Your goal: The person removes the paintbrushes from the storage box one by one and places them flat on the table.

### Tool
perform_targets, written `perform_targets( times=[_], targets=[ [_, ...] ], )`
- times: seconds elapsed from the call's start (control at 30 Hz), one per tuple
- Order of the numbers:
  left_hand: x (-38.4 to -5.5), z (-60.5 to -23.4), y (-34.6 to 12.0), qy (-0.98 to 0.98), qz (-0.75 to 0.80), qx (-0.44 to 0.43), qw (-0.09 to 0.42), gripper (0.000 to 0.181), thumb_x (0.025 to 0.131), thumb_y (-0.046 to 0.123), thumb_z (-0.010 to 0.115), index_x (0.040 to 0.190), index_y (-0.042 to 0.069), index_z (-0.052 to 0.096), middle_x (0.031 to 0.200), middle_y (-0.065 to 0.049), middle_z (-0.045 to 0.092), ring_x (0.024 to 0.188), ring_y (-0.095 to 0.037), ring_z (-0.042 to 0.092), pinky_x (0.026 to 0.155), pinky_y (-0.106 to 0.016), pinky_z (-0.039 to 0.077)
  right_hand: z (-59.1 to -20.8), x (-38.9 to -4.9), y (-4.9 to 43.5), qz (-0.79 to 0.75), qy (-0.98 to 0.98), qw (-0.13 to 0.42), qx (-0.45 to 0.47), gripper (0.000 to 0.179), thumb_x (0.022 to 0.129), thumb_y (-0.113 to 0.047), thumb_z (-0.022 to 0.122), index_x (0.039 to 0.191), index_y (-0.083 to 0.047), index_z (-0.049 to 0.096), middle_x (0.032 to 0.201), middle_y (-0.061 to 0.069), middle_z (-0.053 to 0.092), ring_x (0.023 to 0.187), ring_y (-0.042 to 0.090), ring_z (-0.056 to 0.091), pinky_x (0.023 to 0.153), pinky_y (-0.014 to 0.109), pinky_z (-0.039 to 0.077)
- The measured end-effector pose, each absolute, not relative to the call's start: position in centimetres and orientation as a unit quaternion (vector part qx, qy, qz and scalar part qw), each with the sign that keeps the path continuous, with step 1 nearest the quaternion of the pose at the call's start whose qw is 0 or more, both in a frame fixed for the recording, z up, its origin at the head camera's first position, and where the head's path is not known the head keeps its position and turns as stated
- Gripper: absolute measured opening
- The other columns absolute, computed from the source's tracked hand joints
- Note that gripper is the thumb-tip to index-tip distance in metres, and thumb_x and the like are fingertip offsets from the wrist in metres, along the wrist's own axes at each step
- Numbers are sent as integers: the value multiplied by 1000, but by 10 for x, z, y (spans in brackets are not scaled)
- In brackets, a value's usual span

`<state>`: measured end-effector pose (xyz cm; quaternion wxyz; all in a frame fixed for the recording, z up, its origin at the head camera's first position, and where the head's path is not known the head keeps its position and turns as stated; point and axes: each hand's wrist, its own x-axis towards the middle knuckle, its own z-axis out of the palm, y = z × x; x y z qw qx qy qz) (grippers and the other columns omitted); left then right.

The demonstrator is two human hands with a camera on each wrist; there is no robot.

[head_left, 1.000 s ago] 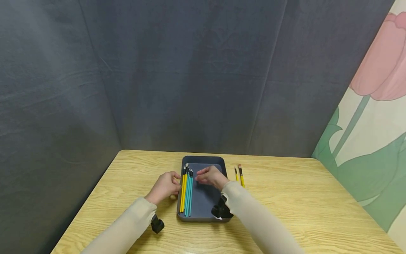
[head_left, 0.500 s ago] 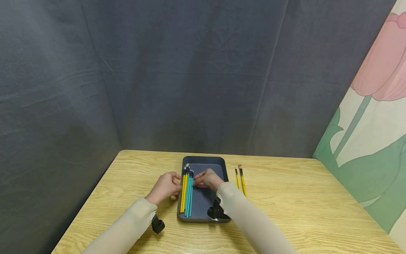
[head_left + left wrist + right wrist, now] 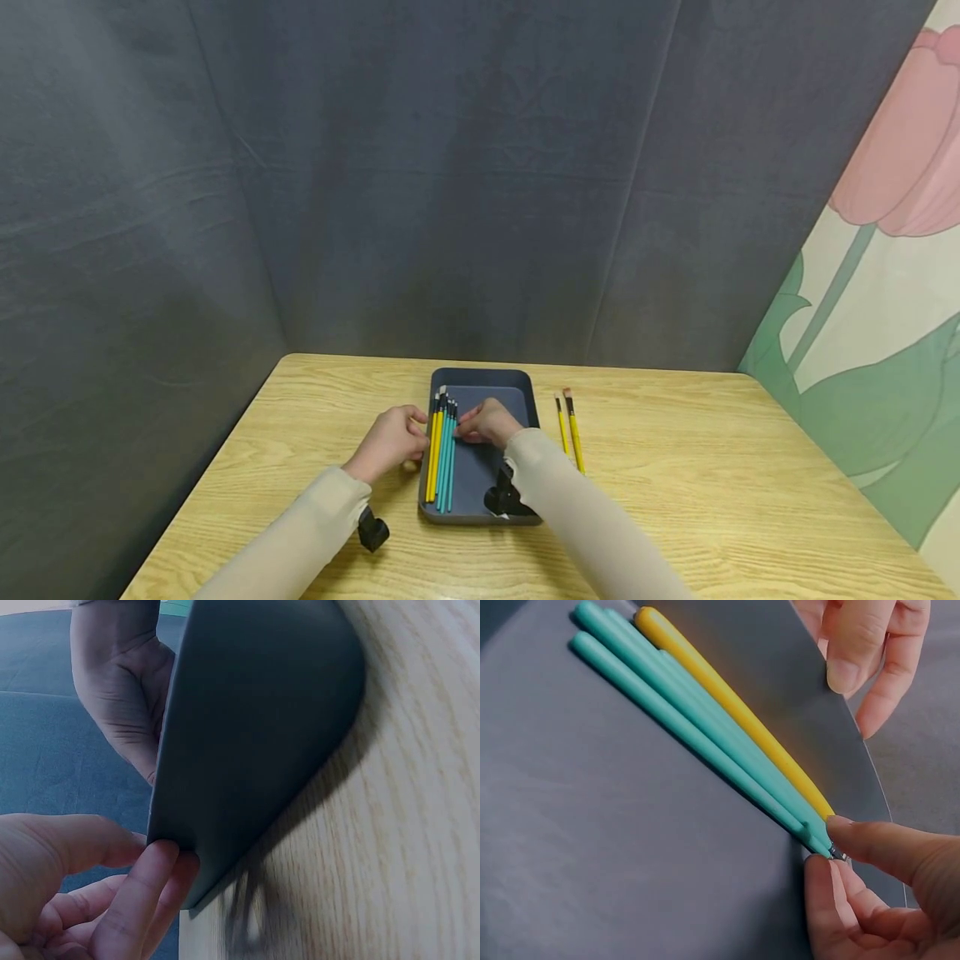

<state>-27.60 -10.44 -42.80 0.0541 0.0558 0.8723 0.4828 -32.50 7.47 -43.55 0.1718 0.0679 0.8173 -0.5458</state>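
A dark grey tray (image 3: 483,500) lies lengthwise on the table. Along its left side rest teal paintbrushes (image 3: 705,750) and yellow paintbrushes (image 3: 433,467), side by side, bristles toward the far end. My right hand (image 3: 487,423) reaches into the tray; in the right wrist view its thumb and forefinger pinch a teal paintbrush close to the ferrule, where the tips are mostly hidden. From outside, my left hand (image 3: 390,442) holds the tray's left wall, its thumb at the rim and fingertips (image 3: 161,855) against the outer face.
Two yellow-handled paintbrushes (image 3: 573,429) lie on the wooden table (image 3: 675,475) to the tray's right, partly covered by the right sleeve. A dark curtain (image 3: 450,208) stands behind and to the left. A tulip-painted panel (image 3: 885,333) is at the right.
My right hand has moved left inside the tray, up to the teal paintbrushes, and its fingers have closed there. My left hand stays at the tray's left wall.
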Motion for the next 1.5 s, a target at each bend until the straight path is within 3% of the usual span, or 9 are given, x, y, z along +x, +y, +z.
perform_targets(
  times=[0.37, 1.5],
  targets=[
    [-276, -429, -104, 872, 483, 59, 49, 38, 75, -7, 63, 112, -6, 61, 80, -10, 66, 64, -16, 65, 59, -28, 60, -432, -322, 71, -504, 844, 171, 65, 11, 78, 0, 76, 87, 2, 70, 80, 7, 66, 66, 12, 59, 66, 23, 59],
    [-276, -429, -104, 871, 485, 64, 47, 36, 78, -7, 63, 113, -7, 60, 81, -11, 63, 64, -15, 65, 60, -29, 60, -436, -328, 66, -496, 851, 158, 62, 8, 76, 7, 72, 84, 6, 71, 77, 8, 66, 61, 13, 59, 63, 24, 59]
  ],
)
